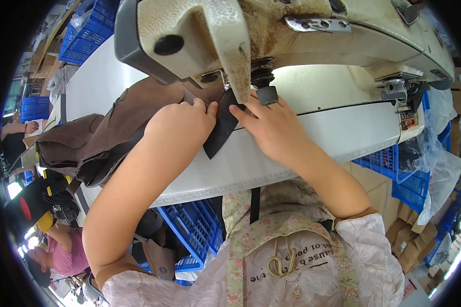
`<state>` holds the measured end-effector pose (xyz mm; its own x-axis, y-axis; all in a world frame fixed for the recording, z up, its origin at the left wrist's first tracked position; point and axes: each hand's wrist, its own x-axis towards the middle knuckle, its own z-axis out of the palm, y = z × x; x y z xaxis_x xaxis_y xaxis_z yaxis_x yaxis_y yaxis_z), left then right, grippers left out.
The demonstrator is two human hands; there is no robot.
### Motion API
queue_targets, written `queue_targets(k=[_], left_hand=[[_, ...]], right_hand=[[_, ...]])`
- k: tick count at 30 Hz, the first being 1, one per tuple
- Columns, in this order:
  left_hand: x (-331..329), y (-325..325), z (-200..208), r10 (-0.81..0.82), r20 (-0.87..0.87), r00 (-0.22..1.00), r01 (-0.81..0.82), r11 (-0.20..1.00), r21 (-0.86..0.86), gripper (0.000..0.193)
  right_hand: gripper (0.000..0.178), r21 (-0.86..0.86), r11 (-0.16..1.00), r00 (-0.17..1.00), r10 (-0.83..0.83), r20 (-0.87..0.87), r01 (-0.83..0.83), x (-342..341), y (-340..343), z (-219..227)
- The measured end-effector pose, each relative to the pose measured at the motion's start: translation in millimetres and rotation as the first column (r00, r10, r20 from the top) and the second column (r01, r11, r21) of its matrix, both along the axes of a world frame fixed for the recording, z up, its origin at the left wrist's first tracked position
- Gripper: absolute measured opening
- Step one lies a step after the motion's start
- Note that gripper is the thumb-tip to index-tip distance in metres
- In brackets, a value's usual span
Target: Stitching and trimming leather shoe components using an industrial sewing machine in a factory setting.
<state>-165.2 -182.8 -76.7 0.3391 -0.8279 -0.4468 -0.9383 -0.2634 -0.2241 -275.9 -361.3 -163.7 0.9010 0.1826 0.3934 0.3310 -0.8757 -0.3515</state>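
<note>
A brown stitched piece, soft and leather-like, lies bunched on the white sewing table, its right end under the head of a sewing machine. My left hand is closed on that end, fingertips close to the presser foot and needle area. Between my two hands a black strip slants down toward the table's front edge. My right hand has its thumb against the strip's right side. Its other fingers reach under the machine and are partly hidden by a dark knob.
The white table curves around me, with a ruler scale along its front edge. Blue baskets stand below it, one holding brown pieces. Cardboard boxes and clear plastic are at the right. Another person sits at the lower left.
</note>
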Motion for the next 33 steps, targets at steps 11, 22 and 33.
queue_targets(k=[11,22,33], left_hand=[[4,-4,-13,-0.015,0.079,0.997,0.029,0.985,-0.170,0.049],[-67,35,3,-0.271,0.471,0.840,0.326,0.945,-0.038,0.041],[-18,87,-36,0.146,0.659,0.738,0.122,0.931,-0.343,0.064]], right_hand=[[0.045,-0.053,0.997,0.998,-0.054,-0.043,0.052,10,-6,-2],[0.022,0.048,0.998,0.998,-0.048,0.027,0.047,13,-7,-2],[0.021,0.013,1.000,1.000,-0.023,0.015,0.022,15,-9,-6]])
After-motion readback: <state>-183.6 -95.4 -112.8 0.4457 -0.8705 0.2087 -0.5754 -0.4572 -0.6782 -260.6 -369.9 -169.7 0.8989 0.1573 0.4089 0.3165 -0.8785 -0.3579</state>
